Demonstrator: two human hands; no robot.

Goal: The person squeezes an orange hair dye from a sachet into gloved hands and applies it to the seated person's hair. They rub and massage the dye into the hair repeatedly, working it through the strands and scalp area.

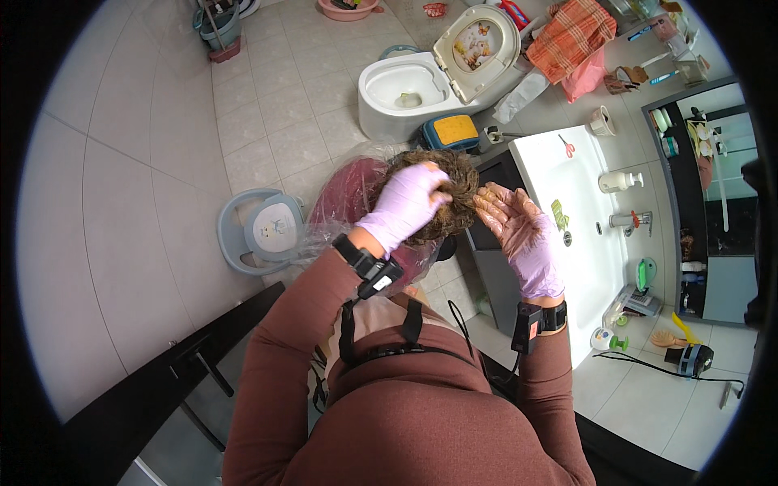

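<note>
A seated person's wet-looking brown head of hair (459, 173) is in front of me, above a dark red garment under a clear plastic cape (352, 188). My left hand (416, 191), in a thin lilac glove, rests on top of the hair with its fingers bent. The fingertips are blurred and partly hidden, so a grip on a strand cannot be made out. At the right side of the head, my right hand (516, 228) is turned palm up, fingers extended, holding nothing. Brown, wet smears coat its gloved palm and fingers, and its fingertips are close to the hair.
To the right is a white washbasin (583, 267) with red-handled scissors (566, 146), a green packet (559, 214) and a soap dispenser (620, 181). Beyond the head stand a toilet (401, 91) and a yellow-topped blue bin (453, 132). A grey-blue child seat (261, 231) is at left.
</note>
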